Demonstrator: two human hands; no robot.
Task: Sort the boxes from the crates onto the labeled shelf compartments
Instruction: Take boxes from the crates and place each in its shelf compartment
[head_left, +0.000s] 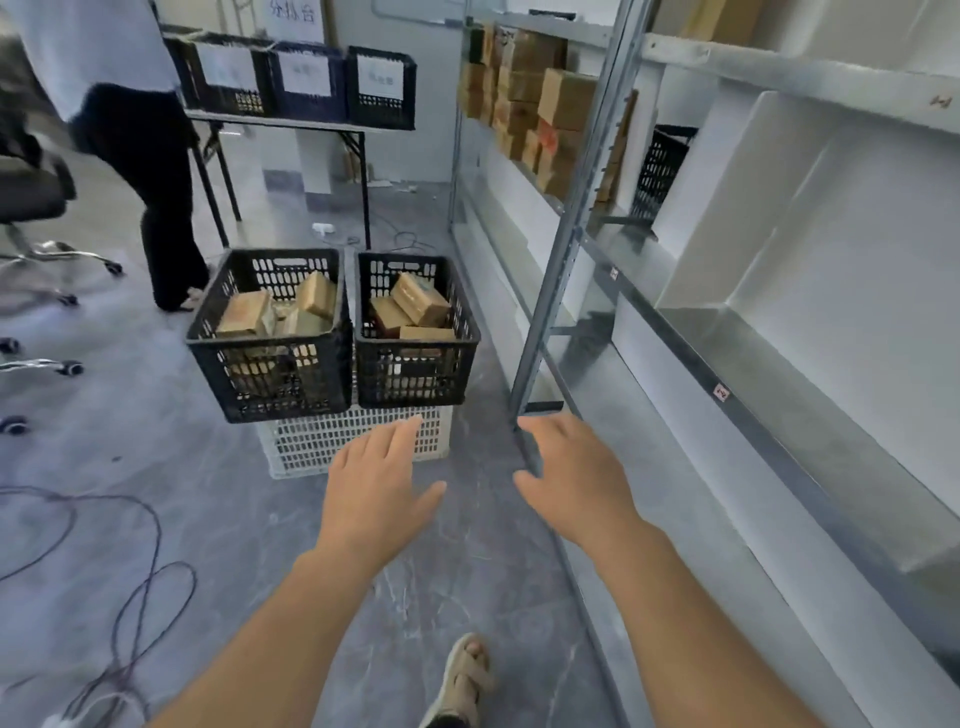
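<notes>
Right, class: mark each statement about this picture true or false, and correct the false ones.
1. The left hand and right hand hold nothing. True.
2. The left black crate and right black crate rest on a white crate. True.
3. Both black crates are empty. False: cardboard boxes lie in both.
4. The near shelf compartment is packed. False: the near compartment shows no boxes; stacked boxes sit farther along.

Too small to read: shelf tags (721, 393) right of the crates (270, 374). Blurred: bin labels (305, 75) behind the crates.
</notes>
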